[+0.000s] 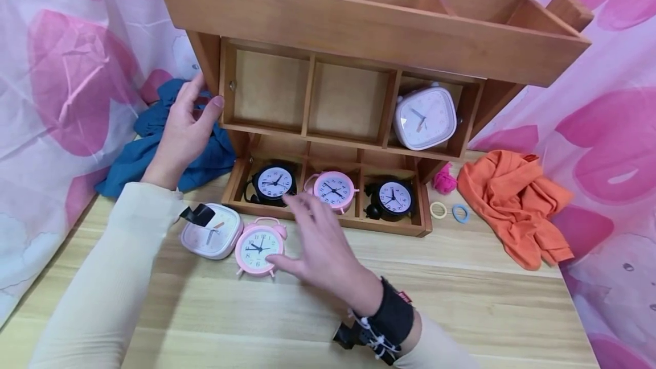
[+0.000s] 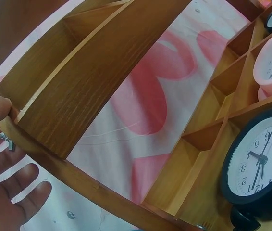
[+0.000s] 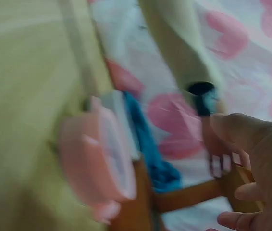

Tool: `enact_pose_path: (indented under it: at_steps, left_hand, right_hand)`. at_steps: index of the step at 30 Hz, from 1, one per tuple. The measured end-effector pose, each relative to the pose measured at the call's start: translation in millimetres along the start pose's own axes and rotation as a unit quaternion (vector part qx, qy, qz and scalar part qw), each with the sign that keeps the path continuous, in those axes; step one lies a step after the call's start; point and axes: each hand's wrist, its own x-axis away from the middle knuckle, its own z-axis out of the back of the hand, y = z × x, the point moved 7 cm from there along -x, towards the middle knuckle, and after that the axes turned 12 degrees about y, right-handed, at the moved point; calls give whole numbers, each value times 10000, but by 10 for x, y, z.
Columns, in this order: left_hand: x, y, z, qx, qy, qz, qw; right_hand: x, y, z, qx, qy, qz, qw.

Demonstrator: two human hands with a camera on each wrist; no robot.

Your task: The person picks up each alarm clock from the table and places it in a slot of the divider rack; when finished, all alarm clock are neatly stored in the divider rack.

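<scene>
— Pink alarm clock [image 1: 258, 246]: where is it found, and how is it judged to handle?

— It is seen lying on the table [image 1: 461, 300], toward the left edge, just in front of the wooden shelf unit [image 1: 359, 33], with a white square clock [image 1: 212, 235] touching or nearly touching its left side. It is judged light and rigid, with a smooth painted case that could slip, and a clear face cover and thin feet that could be damaged by a knock. A hold round the rim of the round body is favoured; the twin bells and small top handle look too slight to be trusted.

— How is the right hand [image 1: 320, 244] posed?

— It is held low over the table beside the clock, palm down, fingers spread and relaxed, nothing being gripped. Contact of the thumb with the clock's rim cannot be settled, since the wrist view is blurred.

— And the left hand [image 1: 184, 127]?

— It is raised at the shelf unit's left side panel, thumb laid against the wood, remaining fingers loosely extended. Nothing is clasped. The two hands are kept well apart.
</scene>
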Motion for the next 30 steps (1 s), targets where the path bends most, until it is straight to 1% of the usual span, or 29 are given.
enact_pose_path:
  at_steps: [3, 5, 8, 10, 14, 17, 23, 27, 30]
  left_hand:
    - [1, 0, 3, -14, 17, 19, 10000]
    - [2, 1, 6, -20, 26, 39, 10000]
    - [0, 6, 4, -7, 29, 39, 10000]
    - [-2, 10, 1, -2, 26, 33, 10000]
    - [-5, 14, -1, -6, 33, 23, 10000]
    - [-6, 15, -2, -9, 35, 22, 10000]
    - [-1, 4, -2, -25, 29, 45, 10000]
    - [5, -5, 1, -18, 22, 67, 10000]
    - [6, -5, 0, 9, 2, 70, 10000]
  right_hand:
    - [61, -29, -315, -26, -567, 6, 9984]
    - [101, -38, -498, -36, -846, -21, 9964]
    - [143, -42, -706, 66, -1068, -11, 9943]
    - [155, -51, -787, 198, -1086, 77, 9939]
    - [158, -62, -864, 497, -1040, 231, 9931]
    - [154, -53, -894, 634, -1056, 217, 9921]
    - [142, -40, -960, 604, -1106, 237, 9917]
    - [149, -29, -964, 476, -1023, 304, 9932]
    - [177, -16, -913, 349, -870, 359, 9949]
